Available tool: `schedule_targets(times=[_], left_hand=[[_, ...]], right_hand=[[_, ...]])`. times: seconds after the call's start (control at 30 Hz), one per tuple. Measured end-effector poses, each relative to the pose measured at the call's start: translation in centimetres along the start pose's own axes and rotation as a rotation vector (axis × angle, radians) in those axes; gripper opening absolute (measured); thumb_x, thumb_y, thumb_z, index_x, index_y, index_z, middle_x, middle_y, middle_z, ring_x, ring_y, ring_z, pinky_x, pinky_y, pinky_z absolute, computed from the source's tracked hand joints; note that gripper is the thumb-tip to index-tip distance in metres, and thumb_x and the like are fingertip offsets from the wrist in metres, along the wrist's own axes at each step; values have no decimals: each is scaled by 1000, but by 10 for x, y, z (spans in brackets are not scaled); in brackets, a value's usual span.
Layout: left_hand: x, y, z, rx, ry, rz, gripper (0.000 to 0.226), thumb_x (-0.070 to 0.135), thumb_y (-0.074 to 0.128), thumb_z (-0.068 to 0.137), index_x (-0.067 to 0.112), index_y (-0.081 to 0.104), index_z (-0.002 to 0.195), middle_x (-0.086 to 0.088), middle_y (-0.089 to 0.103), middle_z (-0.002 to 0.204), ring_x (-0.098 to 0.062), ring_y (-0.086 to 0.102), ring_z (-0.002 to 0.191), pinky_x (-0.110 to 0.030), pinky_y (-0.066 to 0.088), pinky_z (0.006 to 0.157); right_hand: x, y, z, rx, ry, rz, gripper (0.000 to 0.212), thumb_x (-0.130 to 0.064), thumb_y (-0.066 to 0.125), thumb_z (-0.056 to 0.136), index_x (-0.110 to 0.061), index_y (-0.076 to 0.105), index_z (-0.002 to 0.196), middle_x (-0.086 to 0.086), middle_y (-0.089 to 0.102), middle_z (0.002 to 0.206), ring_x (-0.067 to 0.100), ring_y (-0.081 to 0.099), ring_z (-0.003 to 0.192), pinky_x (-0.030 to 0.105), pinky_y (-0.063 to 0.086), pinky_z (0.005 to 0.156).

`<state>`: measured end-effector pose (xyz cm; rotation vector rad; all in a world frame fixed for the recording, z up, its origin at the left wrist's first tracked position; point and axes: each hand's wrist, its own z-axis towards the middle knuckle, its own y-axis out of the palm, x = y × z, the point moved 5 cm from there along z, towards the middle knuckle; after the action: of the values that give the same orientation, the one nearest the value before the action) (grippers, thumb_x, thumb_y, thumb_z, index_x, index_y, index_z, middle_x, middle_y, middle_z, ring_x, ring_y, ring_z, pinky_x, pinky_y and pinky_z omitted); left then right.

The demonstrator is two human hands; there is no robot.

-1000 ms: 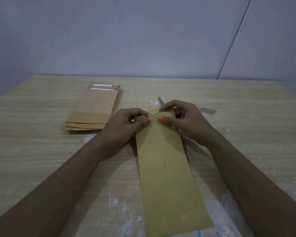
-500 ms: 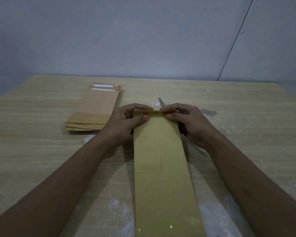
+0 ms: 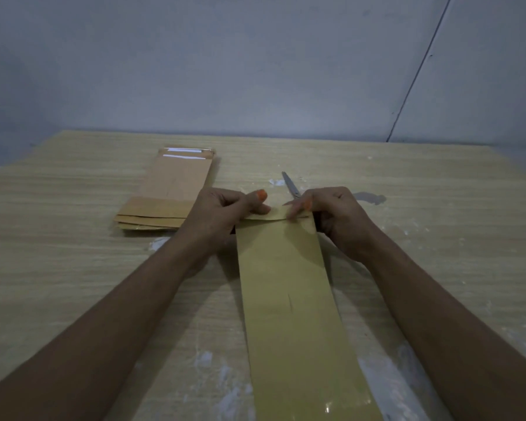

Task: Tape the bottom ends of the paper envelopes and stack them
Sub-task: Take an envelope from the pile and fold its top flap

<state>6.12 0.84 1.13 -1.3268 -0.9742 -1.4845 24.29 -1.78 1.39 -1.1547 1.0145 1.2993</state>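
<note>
A long brown paper envelope (image 3: 289,302) lies lengthwise on the wooden table (image 3: 73,253), running from the near edge out to my hands. Its far end is folded into a narrow flap (image 3: 274,214). My left hand (image 3: 222,217) grips the flap's left corner, thumb up and fingers curled. My right hand (image 3: 334,217) pinches the flap's right corner with curled fingers. A stack of brown envelopes (image 3: 170,196) with taped ends lies at the left rear, just beyond my left hand.
Scissors (image 3: 291,185) lie on the table just beyond my hands, blades pointing away; my right hand hides the handles. White smears mark the tabletop near me and at the right. A grey wall stands behind the table's far edge.
The envelope has slid slightly away from me and straightened. Both hands have spread from the middle of the far end out to its two corners, and the end now lies folded flatter.
</note>
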Motion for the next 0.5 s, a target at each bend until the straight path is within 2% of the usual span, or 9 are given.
schedule_targets(times=[0.07,0.13,0.23,0.3,0.33,0.4,0.43,0.5], left_hand=[[1,-2,-1,24,47,13,24,27,75,77,5,77,69,-13,67,68,-15,59,69,-23,47,62],[1,-4,0,39,88,13,30,27,80,70,-2,72,66,-10,63,59,-16,55,63,-24,44,58],[2,-3,-1,10,100,24,26,25,82,64,1,74,68,-10,69,64,-18,62,66,-30,51,62],[1,-1,-2,-20,104,63,17,20,83,67,5,75,71,-10,72,71,-17,66,70,-31,54,65],[-1,1,-3,-34,108,88,12,16,83,70,6,76,72,-9,73,73,-16,67,72,-30,55,65],[-2,3,-2,-55,124,131,7,10,82,75,7,75,74,-6,74,76,-14,68,74,-28,55,66],[-2,4,-3,-58,136,143,7,10,82,75,7,75,75,-5,74,77,-13,68,75,-27,55,67],[0,6,-4,-55,152,130,14,14,83,74,6,74,81,-7,73,77,-14,68,73,-28,56,65]], right_hand=[[3,-3,1,33,-12,-39,32,-26,60,79,-11,74,55,26,67,81,27,63,83,35,50,71],[3,-6,2,79,-40,-101,39,-39,70,78,-8,72,54,34,59,69,29,56,69,37,46,68],[0,-9,-1,131,-98,-130,46,-29,73,86,2,66,53,19,58,52,20,54,54,30,46,63],[-2,-7,-2,146,-138,-162,47,-24,72,87,15,62,64,29,65,67,17,61,57,24,47,65],[-2,-5,-2,136,-151,-168,46,-25,75,85,15,60,68,34,65,78,23,67,67,26,50,68],[-3,0,-3,91,-145,-153,38,-30,81,76,0,58,74,24,70,91,31,69,91,36,56,79],[-3,3,-5,49,-123,-139,33,-30,80,73,-7,60,82,15,73,95,28,69,96,36,57,82],[-2,11,-7,-35,-58,-133,34,-28,79,75,-16,64,103,6,75,99,20,71,95,31,58,74]])
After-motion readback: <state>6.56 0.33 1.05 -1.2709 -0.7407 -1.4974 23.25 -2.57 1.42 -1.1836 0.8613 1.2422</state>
